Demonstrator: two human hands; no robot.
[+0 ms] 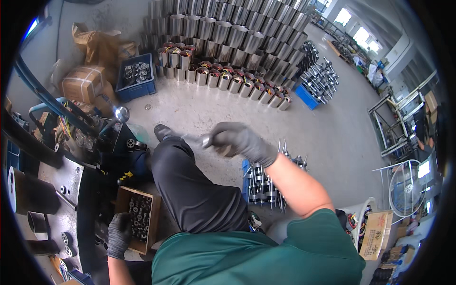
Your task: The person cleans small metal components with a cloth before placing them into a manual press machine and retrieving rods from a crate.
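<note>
My right hand (236,141), in a grey glove, is raised over the floor beyond my right knee. It is closed on a shiny metal shaft (204,141), smeared by motion, that points left. My left hand (118,236), also gloved, is at the near left edge of a wooden box (154,216). Its fingers look bent and pressed together, and what they hold, if anything, is hidden. Small round metal parts (139,216) fill the box. Beside it stands a metal worktable (66,183) with a loose rod (66,200) and ring-shaped parts (68,238) on top.
Finished-looking shafts (266,183) stand in a blue crate right of my leg; more fill another blue crate (306,96). Rows of steel cylinders (236,85), some with coloured wires, line the back. A ball-ended lever (121,114) juts over the table's far side. Cartons (84,84) lie far left.
</note>
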